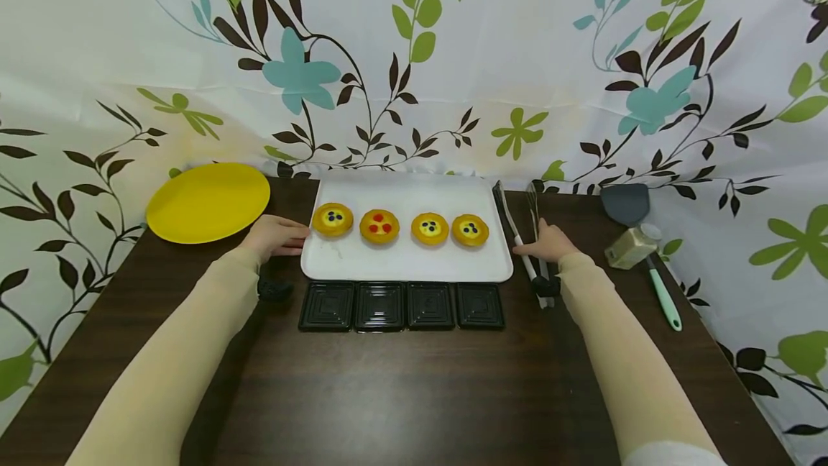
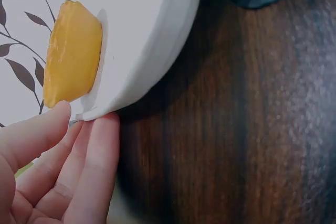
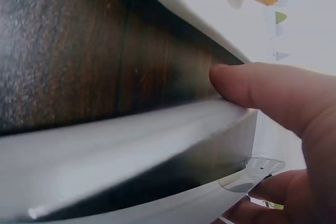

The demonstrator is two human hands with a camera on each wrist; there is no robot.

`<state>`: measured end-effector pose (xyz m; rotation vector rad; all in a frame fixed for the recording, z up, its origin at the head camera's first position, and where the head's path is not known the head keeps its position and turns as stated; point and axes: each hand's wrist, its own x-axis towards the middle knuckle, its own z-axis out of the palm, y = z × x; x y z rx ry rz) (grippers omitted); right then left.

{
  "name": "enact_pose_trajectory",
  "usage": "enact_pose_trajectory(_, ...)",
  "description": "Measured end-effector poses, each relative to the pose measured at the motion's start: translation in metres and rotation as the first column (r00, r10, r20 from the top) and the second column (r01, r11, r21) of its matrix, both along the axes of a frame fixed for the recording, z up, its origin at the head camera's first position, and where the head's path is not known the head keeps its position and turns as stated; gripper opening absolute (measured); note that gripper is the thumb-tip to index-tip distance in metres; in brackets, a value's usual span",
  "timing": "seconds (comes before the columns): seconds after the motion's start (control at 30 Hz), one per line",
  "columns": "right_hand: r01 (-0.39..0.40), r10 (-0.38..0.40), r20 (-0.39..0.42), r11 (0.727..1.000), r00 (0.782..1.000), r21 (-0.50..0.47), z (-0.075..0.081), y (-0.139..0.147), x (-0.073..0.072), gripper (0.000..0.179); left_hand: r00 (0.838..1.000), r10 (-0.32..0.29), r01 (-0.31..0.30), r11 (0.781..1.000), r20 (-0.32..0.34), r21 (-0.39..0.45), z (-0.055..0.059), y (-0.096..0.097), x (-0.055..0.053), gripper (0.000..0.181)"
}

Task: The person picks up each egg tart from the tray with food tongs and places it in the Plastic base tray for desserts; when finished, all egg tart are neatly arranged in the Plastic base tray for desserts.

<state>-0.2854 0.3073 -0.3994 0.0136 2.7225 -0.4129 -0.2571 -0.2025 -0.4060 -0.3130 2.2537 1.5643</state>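
Note:
A white rectangular tray (image 1: 407, 265) at the back of the table carries a row of yellow egg-tart-like tarts. Red fruit tops one tart (image 1: 379, 227); dark berries top the others, such as the leftmost tart (image 1: 333, 220). My left hand (image 1: 273, 236) pinches the tray's left edge, fingers under the rim and thumb above, beside that tart. To the tray's right lie metal tongs (image 1: 514, 225) with spread arms. My right hand (image 1: 550, 241) holds the tongs, its thumb on the near arm in the right wrist view; its other fingers are partly hidden.
Several black square plastic trays (image 1: 379, 306) stand in a row before the white tray. A yellow oval plate (image 1: 207, 203) leans at the back left. At the right lie a spatula with a green handle (image 1: 665, 300) and a shaker jar (image 1: 630, 247). A patterned curtain hangs behind.

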Motion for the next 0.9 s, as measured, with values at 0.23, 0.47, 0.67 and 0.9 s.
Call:
enact_pose_trajectory(0.23, 0.055, -0.055, -0.015, 0.998, 0.998, -0.019, -0.002, -0.003, 0.000, 0.107, 1.000, 0.006, -0.005, 0.999, 0.024, -0.037, -0.004, 0.002, -0.002, 0.051)
enact_pose_trajectory(0.47, 0.095, -0.096, -0.044, 0.995, 0.994, -0.032, -0.001, -0.007, 0.001, 0.103, 0.999, 0.013, -0.011, 0.998, 0.037, -0.058, -0.007, 0.003, -0.002, 0.051)
enact_pose_trajectory(0.67, 0.088, -0.092, -0.085, 0.995, 0.992, -0.044, 0.000, -0.006, 0.001, 0.093, 1.000, 0.014, -0.012, 0.997, 0.028, -0.077, -0.008, 0.002, -0.003, 0.050)
enact_pose_trajectory(0.9, 0.128, -0.134, -0.075, 0.989, 0.988, -0.077, 0.001, 0.006, 0.005, 0.086, 0.999, 0.031, -0.026, 0.995, 0.045, -0.098, -0.009, 0.005, -0.006, 0.050)
